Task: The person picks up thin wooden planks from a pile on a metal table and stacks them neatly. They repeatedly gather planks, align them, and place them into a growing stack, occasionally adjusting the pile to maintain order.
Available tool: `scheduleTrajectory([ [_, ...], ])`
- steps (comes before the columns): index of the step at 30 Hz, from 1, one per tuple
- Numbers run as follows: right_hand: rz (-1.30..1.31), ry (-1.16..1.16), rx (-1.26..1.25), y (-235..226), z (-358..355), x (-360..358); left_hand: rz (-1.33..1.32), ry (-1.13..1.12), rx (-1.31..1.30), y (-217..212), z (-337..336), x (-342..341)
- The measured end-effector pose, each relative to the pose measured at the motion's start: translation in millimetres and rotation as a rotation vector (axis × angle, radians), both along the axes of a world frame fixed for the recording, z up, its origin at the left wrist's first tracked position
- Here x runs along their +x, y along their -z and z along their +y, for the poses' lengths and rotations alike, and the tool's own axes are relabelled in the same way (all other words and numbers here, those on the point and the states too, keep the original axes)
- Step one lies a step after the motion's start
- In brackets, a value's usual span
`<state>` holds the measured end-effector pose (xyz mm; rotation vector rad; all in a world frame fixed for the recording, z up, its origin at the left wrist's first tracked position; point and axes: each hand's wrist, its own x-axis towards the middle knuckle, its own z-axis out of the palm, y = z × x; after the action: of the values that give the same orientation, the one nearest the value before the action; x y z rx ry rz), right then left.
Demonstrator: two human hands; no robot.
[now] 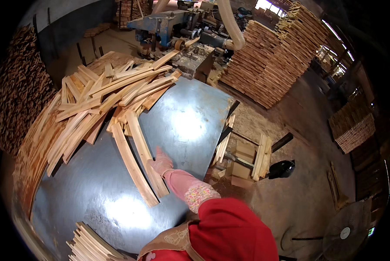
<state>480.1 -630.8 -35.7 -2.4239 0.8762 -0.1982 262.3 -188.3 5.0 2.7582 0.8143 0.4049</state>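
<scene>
Resting with fingers loosely spread, not clenched, the pink-gloved right hand [161, 162] lies flat on the near end of a curved wooden slat [143, 150]; a second slat [128, 163] lies just beside it on the left. Both slats rest on the grey metal tabletop [190, 122]. A loose heap of slats [103, 93] covers the table's far left. A neat slat stack [88, 245] sits at the near edge. The left hand is out of view. Stacked boards [273, 65] rise at far right.

2 long pale wood slats [138, 161] lie side by side, flat on grey sheet metal [186, 126].
</scene>
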Motion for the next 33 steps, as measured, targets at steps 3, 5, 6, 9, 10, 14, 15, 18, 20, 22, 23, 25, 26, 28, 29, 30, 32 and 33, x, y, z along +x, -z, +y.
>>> scheduleTrajectory([
  [3, 0.147, 0.046, 0.483, -23.3, -10.8, 24.4, -0.083, 0.224, -0.189, 17.2, -14.2, 34.8],
  [5, -0.023, -0.105, 0.594, 36.4, -18.9, 16.9, -0.087, 0.419, -0.501, 28.0, -57.3, 75.4],
  [6, -0.13, -0.106, 0.665, 41.4, 0.1, 13.4, 0.086, 0.399, -0.737, -7.8, -95.3, 95.3],
  [9, -0.257, -0.325, 0.823, 41.2, 64.4, -24.3, 0.117, 0.51, -1.065, 5.4, -160.4, 145.7],
  [10, -0.072, -0.478, 0.867, 1.3, 80.9, -35.2, 0.17, 0.523, -1.028, 12.3, -170.8, 156.1],
  [14, -0.207, -0.348, 0.621, -1.9, 74.9, -46.8, 0.627, 0.651, -0.579, -13.4, -216.2, 179.7],
  [15, -0.353, -0.257, 0.388, 20.3, 67.3, -33.2, 0.461, 0.69, -0.522, 0.0, -218.7, 176.9],
  [18, -0.173, -0.049, 0.296, 14.2, 33.4, 0.2, 0.029, 0.737, -0.503, 61.1, -211.0, 153.7],
  [20, 0.003, 0.131, 0.755, 23.1, 23.3, 25.1, 0.128, 0.66, -0.63, 49.7, -229.2, 160.4],
  [22, -0.096, 0.027, 0.964, 76.3, 40.6, 26.0, 0.232, 0.644, -0.713, 48.0, -250.2, 166.7],
  [23, -0.061, -0.07, 1.047, 23.5, 79.4, 20.2, 0.25, 0.55, -0.635, 46.8, -234.4, 176.7],
  [25, -0.122, 0.158, 1.1, 42.3, 105.7, 17.4, 0.351, 0.505, -0.515, 34.5, -239.4, 180.6],
  [26, -0.04, 0.047, 1.093, 46.7, 107.3, 12.6, 0.337, 0.529, -0.495, 35.5, -230.6, 180.8],
  [28, 0.136, -0.205, 1.071, 13.4, 113.3, -1.8, 0.378, 0.6, -0.864, 35.6, -194.4, 181.3],
  [29, 0.111, -0.272, 1.034, 12.2, 119.3, -10.1, 0.4, 0.638, -1.055, 35.7, -178.2, 177.2],
  [30, 0.079, -0.334, 0.994, 11.4, 125.0, -19.1, 0.386, 0.672, -1.289, 35.7, -164.6, 170.5],
  [32, 0.064, -0.502, 0.892, -0.8, 139.2, -29.1, 0.381, 0.578, -1.622, 49.8, -125.8, 155.6],
  [33, 0.086, -0.542, 0.887, -20.9, 143.1, -35.1, 0.374, 0.522, -1.787, 55.2, -106.5, 144.4],
])
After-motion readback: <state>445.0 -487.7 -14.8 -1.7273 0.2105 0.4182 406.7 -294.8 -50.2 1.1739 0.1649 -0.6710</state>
